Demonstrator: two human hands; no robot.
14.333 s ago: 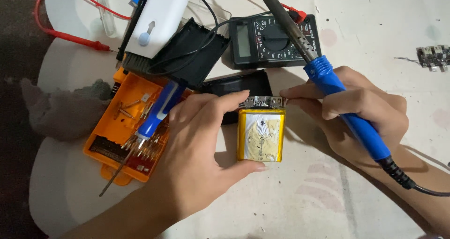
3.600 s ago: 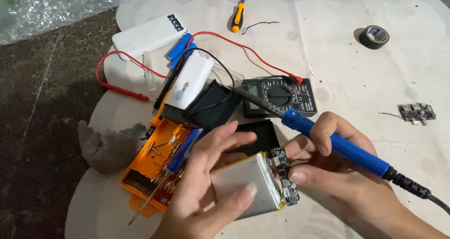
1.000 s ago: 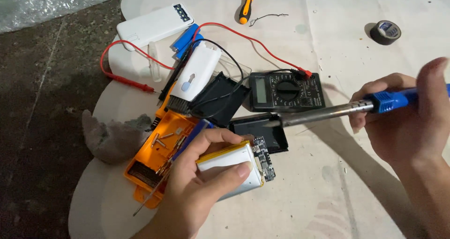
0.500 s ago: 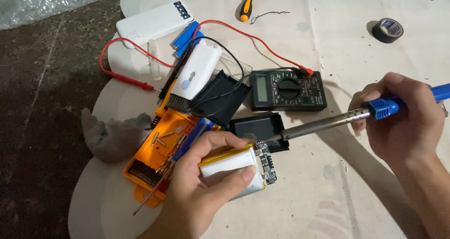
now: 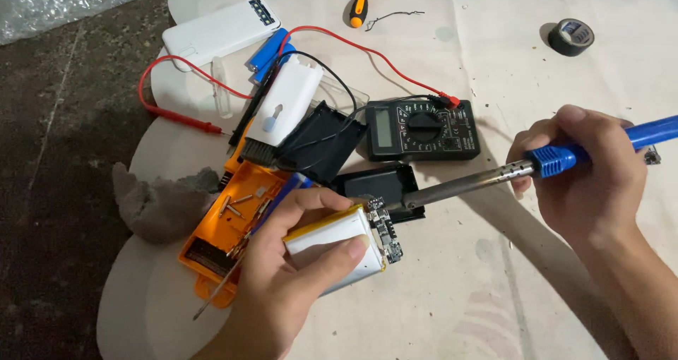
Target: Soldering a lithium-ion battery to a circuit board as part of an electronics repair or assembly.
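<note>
- Two hands in frame, one at lower centre, one at right; items below run left to right.
- Grey crumpled rag (image 5: 159,205) at left edge of the white table cover (image 5: 494,289), lying against the orange tray.
- White rectangular power bank (image 5: 220,32) upper left; red probe lead (image 5: 176,116) loops below it.
- Orange plastic screwdriver tray (image 5: 226,243) left of centre, small bits lying in it.
- White plastic casing (image 5: 289,102) rests on a black plastic shell (image 5: 318,138), just above the tray.
- Left hand (image 5: 282,289) at lower centre: fingers and thumb clamped around a flat silver pouch battery with yellow edge (image 5: 332,243), held tilted above the table.
- Small green circuit board (image 5: 385,229) sits on the battery's right end.
- Black digital multimeter (image 5: 422,128) at centre, flat on the cover, above a second black shell (image 5: 374,187).
- Orange-handled screwdriver (image 5: 359,0) at top centre.
- Blue-handled soldering iron (image 5: 565,159) spans centre to right; metal tip ends just beside the circuit board, contact unclear.
- Right hand (image 5: 590,180) at right: fingers closed around the iron's blue grip.
- Black tape roll (image 5: 571,37) upper right, well apart from the hands.
</note>
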